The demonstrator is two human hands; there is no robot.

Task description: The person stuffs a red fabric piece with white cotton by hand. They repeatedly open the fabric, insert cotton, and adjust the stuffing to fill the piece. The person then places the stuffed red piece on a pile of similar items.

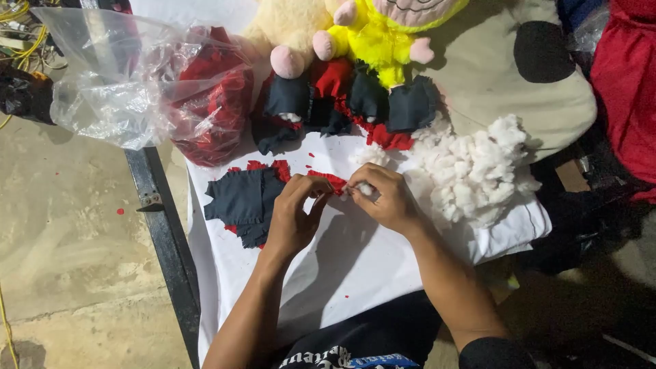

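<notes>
Centre of frame: left hand (pixel 292 217) pinches red fabric piece (pixel 326 180); right hand (pixel 385 196) pinches white stuffing tuft (pixel 366 188), grip closed on both, w/ the worktop (pixel 355 266) beneath.

The person wears a black short-sleeved shirt (pixel 383 338) with white printed lettering and a blue strip at the chest. Forearms and both hands are bare.

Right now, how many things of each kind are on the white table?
Plush toys: 1
Clear plastic bags: 1
Heaps of white stuffing: 1
Groups of red and dark fabric pieces: 2
Total: 5
</notes>
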